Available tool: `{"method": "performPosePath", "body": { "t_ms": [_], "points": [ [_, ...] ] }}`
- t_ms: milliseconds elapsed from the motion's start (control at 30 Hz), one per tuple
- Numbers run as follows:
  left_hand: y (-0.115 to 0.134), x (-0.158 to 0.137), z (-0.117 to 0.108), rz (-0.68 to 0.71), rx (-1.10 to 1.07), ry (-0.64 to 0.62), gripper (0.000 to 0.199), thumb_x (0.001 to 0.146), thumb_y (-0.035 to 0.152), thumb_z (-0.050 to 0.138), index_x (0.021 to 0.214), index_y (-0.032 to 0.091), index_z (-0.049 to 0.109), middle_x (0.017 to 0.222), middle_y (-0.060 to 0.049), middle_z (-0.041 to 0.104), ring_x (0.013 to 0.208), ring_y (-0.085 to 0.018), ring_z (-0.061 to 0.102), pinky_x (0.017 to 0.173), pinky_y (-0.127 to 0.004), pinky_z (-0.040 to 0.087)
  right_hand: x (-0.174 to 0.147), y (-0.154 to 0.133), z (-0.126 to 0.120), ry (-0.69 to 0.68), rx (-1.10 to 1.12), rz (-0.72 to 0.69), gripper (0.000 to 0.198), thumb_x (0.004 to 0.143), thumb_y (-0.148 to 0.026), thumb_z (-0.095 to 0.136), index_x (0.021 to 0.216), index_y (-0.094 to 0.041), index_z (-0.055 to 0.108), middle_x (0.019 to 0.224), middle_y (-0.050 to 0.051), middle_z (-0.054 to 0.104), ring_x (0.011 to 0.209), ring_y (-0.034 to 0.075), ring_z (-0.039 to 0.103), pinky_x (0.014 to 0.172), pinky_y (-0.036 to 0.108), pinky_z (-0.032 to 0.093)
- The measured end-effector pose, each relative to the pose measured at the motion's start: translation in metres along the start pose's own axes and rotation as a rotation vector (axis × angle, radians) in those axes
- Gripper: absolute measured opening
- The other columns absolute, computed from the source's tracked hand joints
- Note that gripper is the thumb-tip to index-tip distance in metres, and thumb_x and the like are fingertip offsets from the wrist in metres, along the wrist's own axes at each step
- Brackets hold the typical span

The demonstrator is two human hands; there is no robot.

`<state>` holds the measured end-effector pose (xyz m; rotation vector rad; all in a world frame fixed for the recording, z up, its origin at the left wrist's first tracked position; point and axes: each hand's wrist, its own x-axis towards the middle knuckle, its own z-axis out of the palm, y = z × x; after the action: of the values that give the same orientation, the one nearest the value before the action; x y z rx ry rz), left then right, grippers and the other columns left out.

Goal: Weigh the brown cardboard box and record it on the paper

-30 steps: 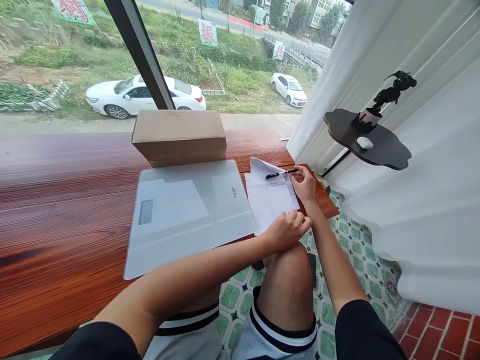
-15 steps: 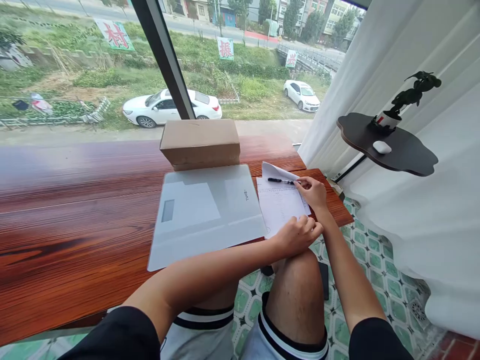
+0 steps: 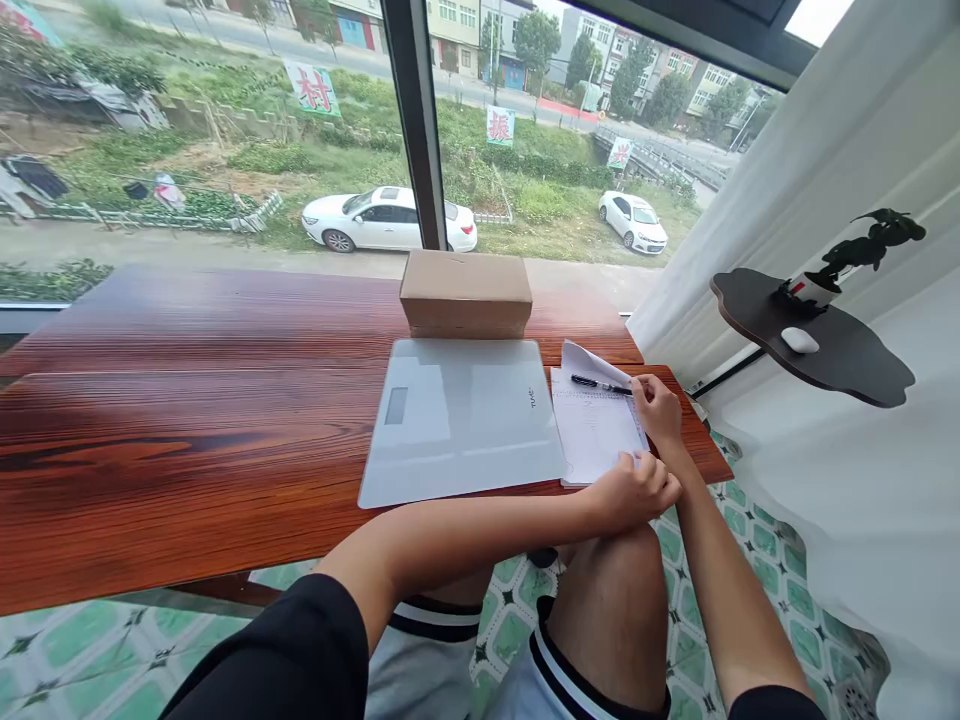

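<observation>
A lined white paper (image 3: 596,425) lies at the right end of the wooden table (image 3: 187,420). My right hand (image 3: 660,410) rests on the paper's right edge, its fingertips touching the end of a black pen (image 3: 598,383) that lies across the sheet's top. My left hand (image 3: 634,490) is curled into a loose fist at the paper's near corner, above my knee. A flat white scale (image 3: 461,420) sits just left of the paper, and a cardboard box (image 3: 465,292) stands behind it.
A large window with a dark frame post (image 3: 416,130) runs behind the table. White curtains (image 3: 787,200) hang at the right, with a dark side shelf (image 3: 817,340) carrying a small plant and a white mouse. Green patterned tiles cover the floor.
The view has lifted and swung left, showing more of the table and window. Both hands stay at the paper; the right hand remains at the pen's end.
</observation>
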<state>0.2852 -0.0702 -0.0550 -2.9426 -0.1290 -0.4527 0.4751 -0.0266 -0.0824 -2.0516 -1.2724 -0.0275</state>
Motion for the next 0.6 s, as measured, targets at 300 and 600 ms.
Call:
{"method": "performPosePath", "body": {
  "t_ms": [300,600],
  "points": [
    [-0.022,-0.04,-0.038,0.086,0.038,0.202,0.035,0.094,0.015,0.039,0.126,0.02,0.053,0.119,-0.011,0.06,0.093,-0.018,0.056,0.058,-0.029,0.033,-0.005,-0.005,-0.003,-0.004,-0.207,-0.033,0.043,0.094,-0.057,0.038,0.092,-0.021,0.061,0.079,0.006,0.066,0.067,0.021,0.052,0.062,0.031,0.024],
    [-0.162,-0.132,-0.104,-0.445,0.011,0.295,0.035,0.097,0.029,0.037,0.126,0.018,0.054,0.116,-0.01,0.063,0.106,-0.024,0.052,0.09,-0.038,0.047,0.001,0.006,-0.003,-0.02,-0.315,0.032,0.036,0.095,-0.048,0.039,0.096,-0.022,0.064,0.081,0.008,0.066,0.068,0.02,0.05,0.062,0.03,0.023]
  ]
}}
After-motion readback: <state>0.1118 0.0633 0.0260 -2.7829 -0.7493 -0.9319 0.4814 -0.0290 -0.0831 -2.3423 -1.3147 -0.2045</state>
